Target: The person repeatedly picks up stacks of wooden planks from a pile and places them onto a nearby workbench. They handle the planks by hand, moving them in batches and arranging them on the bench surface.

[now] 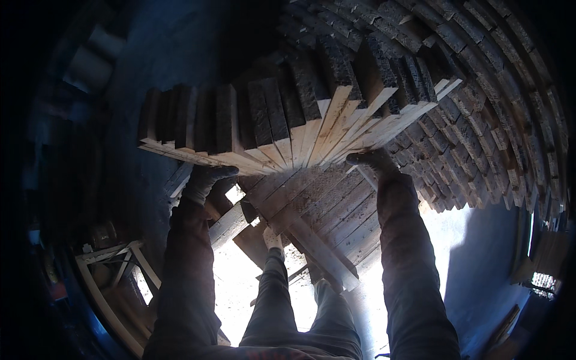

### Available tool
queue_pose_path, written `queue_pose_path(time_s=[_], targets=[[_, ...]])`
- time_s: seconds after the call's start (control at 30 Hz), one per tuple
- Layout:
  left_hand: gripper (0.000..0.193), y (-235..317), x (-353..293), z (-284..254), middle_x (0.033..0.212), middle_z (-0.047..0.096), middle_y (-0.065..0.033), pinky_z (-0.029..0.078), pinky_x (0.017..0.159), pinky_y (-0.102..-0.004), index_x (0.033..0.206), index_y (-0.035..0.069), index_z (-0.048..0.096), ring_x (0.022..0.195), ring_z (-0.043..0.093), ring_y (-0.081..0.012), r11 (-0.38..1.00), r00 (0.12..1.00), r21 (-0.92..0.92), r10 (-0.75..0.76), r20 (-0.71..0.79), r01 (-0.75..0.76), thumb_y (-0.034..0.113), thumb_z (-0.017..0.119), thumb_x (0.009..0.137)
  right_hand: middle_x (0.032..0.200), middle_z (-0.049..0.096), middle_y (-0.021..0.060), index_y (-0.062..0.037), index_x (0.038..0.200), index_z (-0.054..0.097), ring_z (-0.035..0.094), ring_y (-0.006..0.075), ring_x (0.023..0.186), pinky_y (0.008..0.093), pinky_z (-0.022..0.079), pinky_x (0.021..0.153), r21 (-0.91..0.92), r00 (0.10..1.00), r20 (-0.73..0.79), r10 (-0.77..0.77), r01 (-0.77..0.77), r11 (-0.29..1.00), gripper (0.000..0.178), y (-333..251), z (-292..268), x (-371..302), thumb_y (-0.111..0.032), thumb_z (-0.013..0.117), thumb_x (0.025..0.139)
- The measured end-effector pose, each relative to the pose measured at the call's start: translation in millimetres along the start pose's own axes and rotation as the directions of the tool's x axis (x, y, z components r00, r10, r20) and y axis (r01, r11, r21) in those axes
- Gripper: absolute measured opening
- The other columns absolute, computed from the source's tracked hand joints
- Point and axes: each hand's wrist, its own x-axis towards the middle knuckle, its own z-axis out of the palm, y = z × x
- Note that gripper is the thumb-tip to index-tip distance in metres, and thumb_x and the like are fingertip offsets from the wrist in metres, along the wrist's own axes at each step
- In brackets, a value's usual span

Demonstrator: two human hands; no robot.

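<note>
1. The big thing here is a long row of wooden boards with rough dark faces and pale, smooth ends (294,129). It is in front of the person, and it spreads out like a fan in this bent view.
2. The left hand (207,181) is at the near edge of the row, toward its left side. Its thumb points in, just by the pale wood. The fingers are hidden, so I cannot tell if it is clamped on the boards.
3. The right hand (377,162) is at the same near edge, toward the right side. Its thumb points in too. I cannot tell if this hand is closed tight either.
4. The two hands are well apart, with the middle of the row between them.
5. Lower down, between the arms, is a slanted bed of dusty brown flat planks (327,201). A loose, straight brown wooden plank (321,249) lies across near the legs.
6. On the right is a tall, curved-looking pile of rough grey-brown boards (480,120).
7. At the lower left is a pale wooden frame with slanted bars (93,285).
8. Bright light shines on the floor (231,282), but the upper left is very dark.
</note>
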Motion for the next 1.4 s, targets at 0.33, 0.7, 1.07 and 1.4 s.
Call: queue_pose_path(time_s=[0.33,0.7,1.07,1.4], targets=[[0.073,-34.8,6.5,-31.3,0.125,0.064,-0.0117,0.049,0.104,-0.0413,0.137,0.003,0.048,0.119,0.059,-0.0237,0.708,0.909,0.578,0.381,0.171,-0.405,0.038,0.080,0.082,0.127,0.062,0.0069,-0.0051,0.137,0.051,0.057,0.0225,0.119,0.0374,0.047,0.101,0.007,0.997,-0.051,0.055,-0.055,0.998,0.084,-5.6,32.3,12.1,0.004,0.089,0.063],[0.077,102.4,-113.5,65.2,0.120,0.069,-0.0106,0.056,0.093,-0.0368,0.126,0.003,0.060,0.109,0.066,-0.0219,0.993,0.992,0.049,0.110,-0.062,-0.107,0.007,0.095,0.058,0.130,0.058,0.0041,-0.0105,0.144,0.047,0.056,0.0210,0.117,0.0354,0.046,0.095,-0.023,0.983,-0.138,0.120,-0.124,0.992,0.087,-33.9,-20.8,-84.3,-0.009,0.087,0.067],[0.079,170.4,-404.9,230.7,0.122,0.068,-0.0115,0.050,0.101,-0.0368,0.130,0.002,0.058,0.114,0.063,-0.0217,0.996,0.958,0.003,0.091,-0.273,-0.094,0.012,0.095,0.061,0.134,0.057,0.0103,-0.0041,0.143,0.045,0.055,0.0268,0.122,0.0408,0.042,0.109,-0.072,0.956,0.202,-0.214,0.232,0.970,0.096,-190.0,-66.9,-297.5,-0.005,0.092,0.059],[0.071,157.6,-638.2,314.7,0.120,0.069,-0.0085,0.051,0.100,-0.0357,0.130,0.005,0.059,0.114,0.064,-0.0191,0.970,0.888,-0.130,0.130,-0.441,-0.207,0.009,0.091,0.068,0.133,0.054,0.0076,-0.0045,0.142,0.044,0.048,0.0239,0.126,0.0379,0.041,0.107,-0.280,0.957,0.291,0.006,0.079,0.957,0.105,-227.7,-67.2,-425.0,-0.004,0.093,0.049]])
